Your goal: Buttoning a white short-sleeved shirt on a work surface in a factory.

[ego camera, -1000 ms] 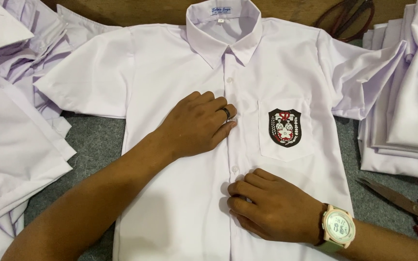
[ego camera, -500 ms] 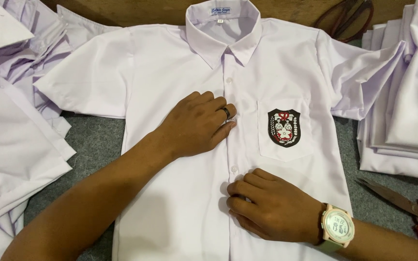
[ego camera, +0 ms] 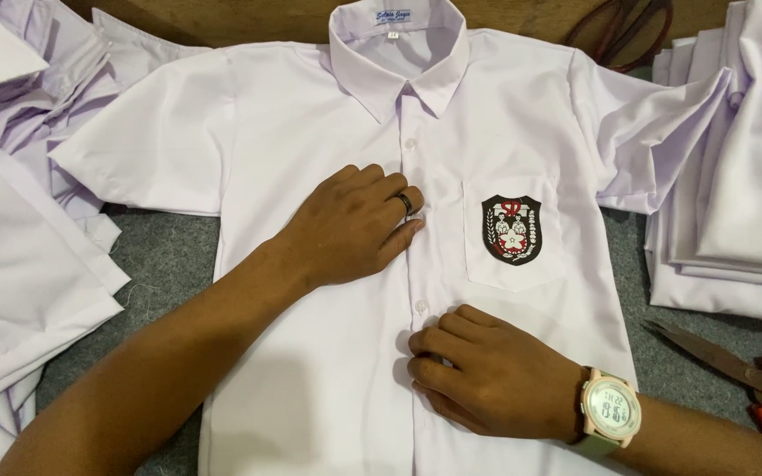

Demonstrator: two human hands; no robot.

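One spread shirt (ego camera: 328, 167), two hands (both flat), one scissors (ego camera: 734, 366).

A white school shirt (ego camera: 310, 370) of smooth, matt woven cloth lies flat, its small buttons (ego camera: 420, 307) glossy plastic. On the chest pocket sits an embroidered badge (ego camera: 511, 228), its threads slightly shiny. Beneath it, the work surface (ego camera: 165, 256) is grey felt, rough and fuzzy. Stacks of folded shirts (ego camera: 734, 203) show the same matt white cloth. The scissors (ego camera: 725, 361) have dull, dark metal blades and orange-wrapped handles. A wristwatch (ego camera: 608, 410) has a smooth beige plastic case; a ring (ego camera: 406, 203) looks like dark, polished metal.
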